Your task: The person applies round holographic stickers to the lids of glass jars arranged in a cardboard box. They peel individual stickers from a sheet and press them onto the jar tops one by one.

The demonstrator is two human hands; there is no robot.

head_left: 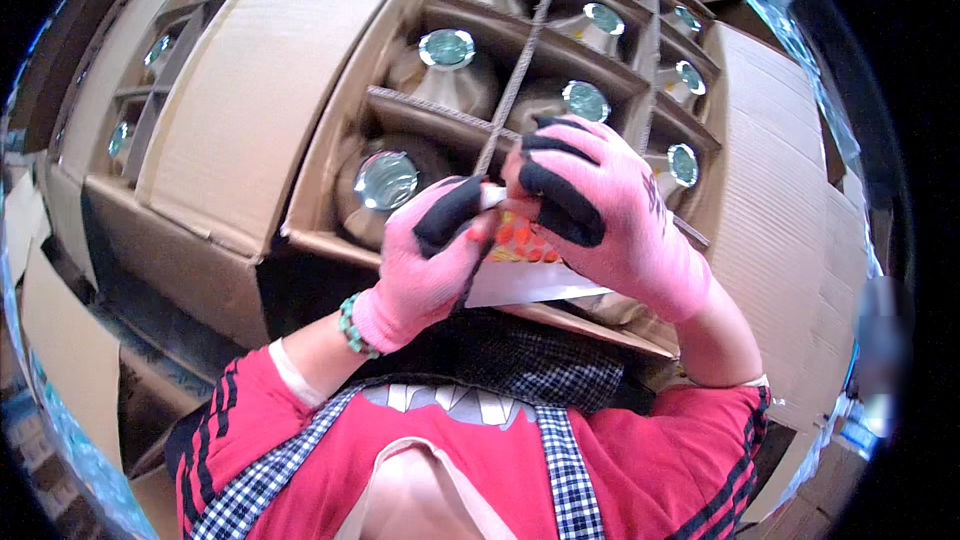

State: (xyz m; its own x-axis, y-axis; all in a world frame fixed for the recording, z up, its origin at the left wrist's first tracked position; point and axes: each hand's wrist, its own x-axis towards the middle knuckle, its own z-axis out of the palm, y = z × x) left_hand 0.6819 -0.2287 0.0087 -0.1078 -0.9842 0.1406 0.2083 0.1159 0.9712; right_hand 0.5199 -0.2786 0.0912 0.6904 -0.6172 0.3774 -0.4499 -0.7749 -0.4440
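My left hand (pixel 425 255), in a pink and black glove, is closed on a white sheet (pixel 530 285) with rows of orange-red round spots, like a sticker sheet. A small white bit (pixel 494 197) shows at its fingertips. My right hand (pixel 600 190), gloved alike, has its fingers pinched together beside the left fingertips; what they hold is hidden. Both hands are above the near part of an open cardboard box (pixel 330 240). Glass jars or bottles with shiny silvery-green round tops, such as this bottle (pixel 387 181) beside my left hand, stand in its compartments.
Cardboard dividers (pixel 525 50) split the box into cells. One flap (pixel 270 70) spreads out on the left, another flap (pixel 770 140) on the right. A second box of similar bottles (pixel 122 140) stands at the far left. Clear plastic wrap (pixel 785 10) hangs at the far right.
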